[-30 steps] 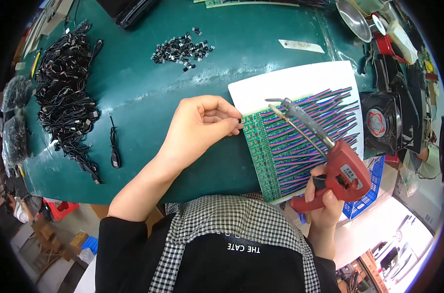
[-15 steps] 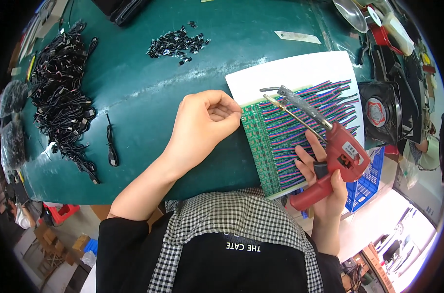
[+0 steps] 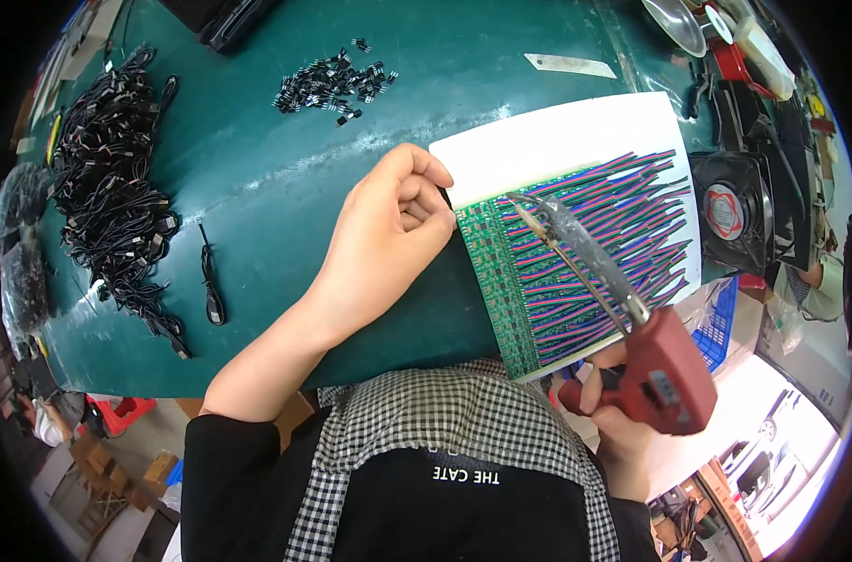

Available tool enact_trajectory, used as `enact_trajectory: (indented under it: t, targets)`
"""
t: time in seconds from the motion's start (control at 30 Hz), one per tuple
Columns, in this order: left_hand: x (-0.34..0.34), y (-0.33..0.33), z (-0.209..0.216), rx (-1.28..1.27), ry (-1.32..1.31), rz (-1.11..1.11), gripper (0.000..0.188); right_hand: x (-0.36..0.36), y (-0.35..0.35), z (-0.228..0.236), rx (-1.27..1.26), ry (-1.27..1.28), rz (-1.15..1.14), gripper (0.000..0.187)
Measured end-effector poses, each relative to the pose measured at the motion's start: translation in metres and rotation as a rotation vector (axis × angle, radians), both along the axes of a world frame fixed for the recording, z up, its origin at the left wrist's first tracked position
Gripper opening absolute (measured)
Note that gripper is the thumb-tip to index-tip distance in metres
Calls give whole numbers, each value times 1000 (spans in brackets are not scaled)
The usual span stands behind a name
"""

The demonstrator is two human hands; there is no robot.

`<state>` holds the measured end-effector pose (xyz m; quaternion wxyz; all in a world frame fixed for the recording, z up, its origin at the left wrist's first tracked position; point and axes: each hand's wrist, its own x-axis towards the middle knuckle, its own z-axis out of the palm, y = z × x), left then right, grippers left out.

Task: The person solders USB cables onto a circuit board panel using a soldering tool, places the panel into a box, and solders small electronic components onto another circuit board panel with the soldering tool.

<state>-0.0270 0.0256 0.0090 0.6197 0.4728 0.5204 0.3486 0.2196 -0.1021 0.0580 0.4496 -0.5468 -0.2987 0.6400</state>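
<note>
My right hand (image 3: 613, 421) grips a red soldering gun (image 3: 668, 370) by its handle. Its grey barrel and thin feed tube slant up-left, and the tip lies over the upper part of a green circuit board panel (image 3: 494, 281). Rows of short multicoloured wires (image 3: 604, 244) run right from the panel, all resting on a white board (image 3: 538, 140). At the panel's upper left edge is my left hand (image 3: 389, 211), fingers curled and thumb tip by the edge; anything between the fingertips is too small to make out.
Black cables (image 3: 117, 197) lie heaped at the left, with one bundled cable (image 3: 211, 281) apart. Small black components (image 3: 332, 82) form a pile at the back. A flat metal blade (image 3: 570, 66) lies far right. A black fan (image 3: 730, 211) stands right of the white board.
The soldering gun has swung down and right at its body, its tip now lower over the panel. My right fingers have closed round the handle. My left index finger has lifted toward the white board.
</note>
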Motion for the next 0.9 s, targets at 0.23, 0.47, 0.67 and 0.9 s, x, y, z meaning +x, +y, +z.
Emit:
enact_trajectory:
  t: [0.23,0.47,0.67,0.9]
  targets:
    - [0,2,-4,23,-11,-36,23,-8,-3,-16,140,-272,212,48]
    - [-2,3,-5,-32,-24,-61,26,-7,-7,-26,69,-461,205,42]
    - [-2,2,-6,-22,-31,-75,25,7,-19,-38,35,-506,217,37]
    - [-4,3,-9,-28,-67,-73,25,7,-20,-39,80,-496,284,48]
